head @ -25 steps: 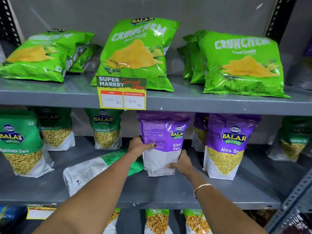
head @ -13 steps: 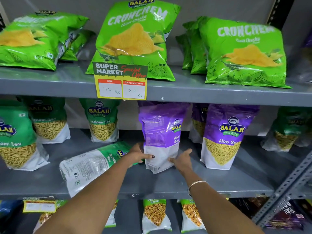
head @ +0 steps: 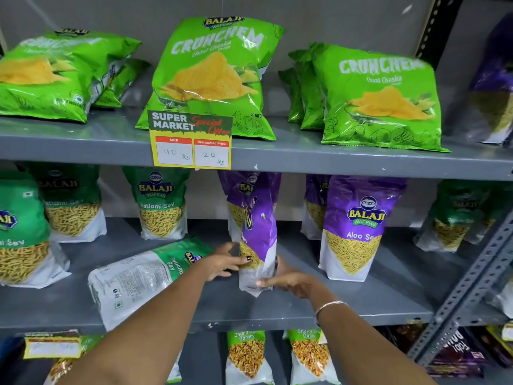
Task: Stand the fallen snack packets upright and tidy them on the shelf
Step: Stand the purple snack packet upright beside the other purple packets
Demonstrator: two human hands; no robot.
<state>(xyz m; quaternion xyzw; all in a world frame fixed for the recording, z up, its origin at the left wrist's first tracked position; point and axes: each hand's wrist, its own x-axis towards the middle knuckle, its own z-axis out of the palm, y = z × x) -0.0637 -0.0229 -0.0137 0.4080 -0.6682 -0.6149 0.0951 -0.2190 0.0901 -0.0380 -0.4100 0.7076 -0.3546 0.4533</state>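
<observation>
A purple Aloo Sev packet (head: pixel 259 237) stands on the middle grey shelf (head: pixel 347 298), turned edge-on toward me. My left hand (head: pixel 224 263) touches its lower left side and my right hand (head: pixel 288 282) grips its white base from the right. Left of my hands, a green Ratlami Sev packet (head: pixel 144 276) lies flat on its face, back label up, partly under my left forearm. Another purple Aloo Sev packet (head: pixel 358 226) stands upright to the right. Behind the held packet stands one more purple packet (head: pixel 236 190).
Green Ratlami Sev packets (head: pixel 162 201) stand upright along the left of the middle shelf. Green Crunchem chip bags (head: pixel 213 76) sit on the top shelf behind a price tag (head: pixel 191 141). Chana Garam packets (head: pixel 245 357) fill the shelf below. A perforated metal upright (head: pixel 472 284) runs at right.
The purple packet has been rotated from facing back-out to edge-on. Both hands slid down to its lower part, the right one wrapping around the base.
</observation>
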